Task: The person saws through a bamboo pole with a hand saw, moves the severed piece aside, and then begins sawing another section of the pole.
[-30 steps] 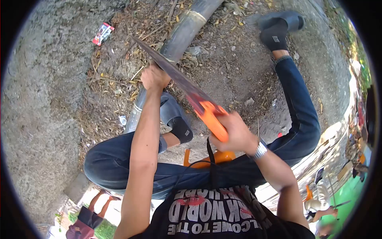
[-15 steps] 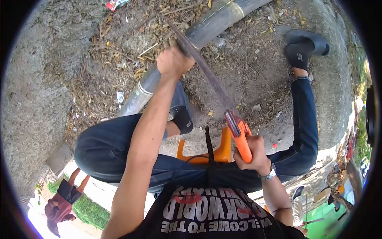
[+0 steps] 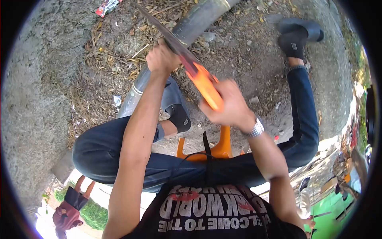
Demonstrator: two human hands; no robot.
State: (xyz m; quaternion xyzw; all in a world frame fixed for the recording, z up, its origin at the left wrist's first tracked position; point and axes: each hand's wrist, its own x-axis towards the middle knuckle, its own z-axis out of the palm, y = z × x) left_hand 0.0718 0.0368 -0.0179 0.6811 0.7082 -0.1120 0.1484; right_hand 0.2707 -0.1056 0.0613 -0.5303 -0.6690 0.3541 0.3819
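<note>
A grey bamboo pole (image 3: 203, 22) with pale node rings lies slantwise over the ground. My left hand (image 3: 161, 59) is closed around it, just beside the saw blade. My right hand (image 3: 230, 104) grips the orange handle of a handsaw (image 3: 204, 85). The blade crosses over the bamboo close to my left fingers, with its tip pointing up and left. The contact line between teeth and bamboo is hidden from above. My left foot (image 3: 179, 118), in a dark sock and slipper, is next to the pole.
An orange plastic piece (image 3: 223, 149) shows between my legs. My other slippered foot (image 3: 294, 42) rests at right. Dry leaves and twigs litter the dirt, with a red wrapper (image 3: 106, 7) near the top. A person (image 3: 67, 211) is at lower left, and part of another person (image 3: 304, 203) at lower right.
My right hand has pushed the handsaw forward, up and left, so its handle is now close to the bamboo. My left hand keeps its hold on the pole.
</note>
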